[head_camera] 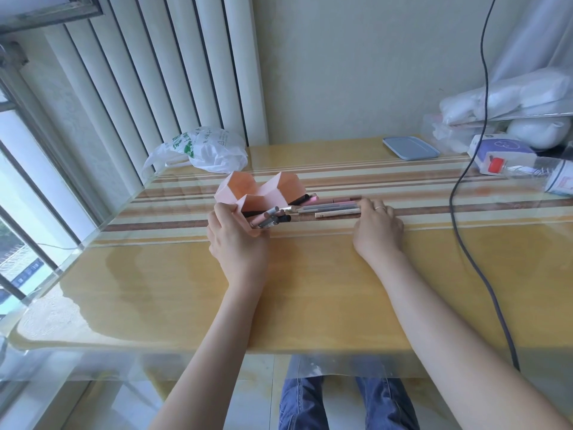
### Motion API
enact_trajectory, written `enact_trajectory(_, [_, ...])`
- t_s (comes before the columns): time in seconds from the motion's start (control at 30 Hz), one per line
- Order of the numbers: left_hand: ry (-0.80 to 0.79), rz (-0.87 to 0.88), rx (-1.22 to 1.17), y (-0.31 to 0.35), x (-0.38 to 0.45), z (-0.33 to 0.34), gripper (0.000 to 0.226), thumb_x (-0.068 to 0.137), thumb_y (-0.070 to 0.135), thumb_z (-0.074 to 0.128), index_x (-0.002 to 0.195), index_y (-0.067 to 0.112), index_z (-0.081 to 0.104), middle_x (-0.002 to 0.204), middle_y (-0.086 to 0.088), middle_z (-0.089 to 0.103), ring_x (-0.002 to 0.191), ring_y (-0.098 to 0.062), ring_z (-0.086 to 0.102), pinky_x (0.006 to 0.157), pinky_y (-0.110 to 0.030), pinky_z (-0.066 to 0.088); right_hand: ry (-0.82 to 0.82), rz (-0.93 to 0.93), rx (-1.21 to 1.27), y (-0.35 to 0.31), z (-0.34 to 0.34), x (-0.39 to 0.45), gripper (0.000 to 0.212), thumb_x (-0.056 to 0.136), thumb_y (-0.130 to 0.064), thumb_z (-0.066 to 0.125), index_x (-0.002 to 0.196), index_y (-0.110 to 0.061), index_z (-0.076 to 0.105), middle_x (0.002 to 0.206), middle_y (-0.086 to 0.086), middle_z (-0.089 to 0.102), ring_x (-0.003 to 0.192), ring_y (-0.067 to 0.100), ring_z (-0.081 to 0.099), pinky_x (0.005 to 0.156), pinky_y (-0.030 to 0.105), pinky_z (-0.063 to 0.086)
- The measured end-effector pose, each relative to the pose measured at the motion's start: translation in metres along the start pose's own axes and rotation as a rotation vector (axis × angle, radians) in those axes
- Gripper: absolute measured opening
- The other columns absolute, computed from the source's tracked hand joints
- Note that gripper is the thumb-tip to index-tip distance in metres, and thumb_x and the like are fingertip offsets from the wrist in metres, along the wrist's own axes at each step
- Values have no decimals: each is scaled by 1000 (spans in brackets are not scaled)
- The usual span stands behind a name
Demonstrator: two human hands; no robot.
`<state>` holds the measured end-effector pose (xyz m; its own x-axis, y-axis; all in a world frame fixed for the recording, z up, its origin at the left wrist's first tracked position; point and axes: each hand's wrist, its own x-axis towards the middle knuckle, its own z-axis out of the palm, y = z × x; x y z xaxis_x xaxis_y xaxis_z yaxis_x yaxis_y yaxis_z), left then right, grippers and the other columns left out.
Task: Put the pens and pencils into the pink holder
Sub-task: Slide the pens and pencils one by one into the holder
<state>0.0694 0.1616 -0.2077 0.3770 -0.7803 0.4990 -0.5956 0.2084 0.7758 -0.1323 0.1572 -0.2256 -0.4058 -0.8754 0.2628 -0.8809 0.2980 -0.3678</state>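
Lying tipped near the table's (310,290) far-left corner, the pink holder (263,193) was gripped by the left hand (237,240). The right hand (376,226), fingers relaxed, pressed the pens and pencils' (322,209) ends; pushing them together and level should prevent snagging.

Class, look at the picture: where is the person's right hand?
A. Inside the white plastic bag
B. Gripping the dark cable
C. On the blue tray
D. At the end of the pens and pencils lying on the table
D: the right hand rests at the right end of the pens and pencils lying on the table, while the left hand holds the pink holder.
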Motion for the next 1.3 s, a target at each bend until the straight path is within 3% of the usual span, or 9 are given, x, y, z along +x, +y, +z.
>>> enact_trajectory(0.2, [-4,6,7,0,0,0,49,67,9,74,105,10,42,112,-8,46,106,-31,42,80,-37,31,48,10,-5,1,3,1,26,91,-1,42,113,-15,46,125,13,43,115,32,37,94,41,36])
enact_trajectory(0.37, [-9,6,19,0,1,0,49,68,10,73,105,10,42,112,-8,47,108,-31,42,83,-42,34,86,-71,65,1,3,-1,21,92,1,42,92,-20,42,112,3,48,109,26,40,83,38,34])
enact_trajectory(0.47, [-5,-10,39,0,0,0,47,69,9,70,105,12,41,113,-6,47,109,-29,42,86,-44,33,207,-80,313,-3,0,0,9,97,-14,45,92,-18,51,93,1,54,91,25,46,69,34,35])
enact_trajectory(0.57, [-6,-17,40,1,0,0,47,68,5,68,105,11,40,113,-6,46,111,-28,41,88,-44,31,222,-33,840,-8,-13,-2,9,93,-11,57,87,-15,62,77,-1,61,73,16,56,60,24,44])
enact_trajectory(0.63, [-5,-17,40,1,0,0,45,69,4,66,105,11,40,113,-6,46,111,-29,42,89,-45,32,119,69,1204,-11,-20,-5,7,90,-6,62,92,-12,64,79,0,65,70,9,62,67,14,50])
enact_trajectory(0.73, [-10,-12,41,1,0,0,44,69,4,65,105,11,40,113,-7,46,110,-29,41,88,-45,32,56,162,1520,-11,-22,-5,16,85,-1,67,92,-13,59,88,1,65,79,10,66,88,24,52])
enact_trajectory(0.9, [-13,-12,52,1,0,0,47,67,3,66,104,13,39,113,-5,46,110,-29,41,87,-43,31,9,189,1886,-13,-29,-5,29,86,12,59,95,-13,49,91,5,65,86,11,66,92,28,54])
enact_trajectory(1.03, [-15,-8,65,0,0,1,47,67,4,67,103,13,39,112,-5,46,109,-29,42,87,-44,32,-48,236,2046,-11,-32,-4,26,87,12,57,94,-13,54,98,6,70,101,14,66,94,27,52])
enact_trajectory(1.3, [-18,0,75,1,-1,0,47,67,6,67,104,13,39,113,-6,46,110,-28,41,89,-45,31,-79,242,2157,-10,-34,-6,24,87,7,58,85,-17,55,92,0,73,95,11,68,91,24,53])
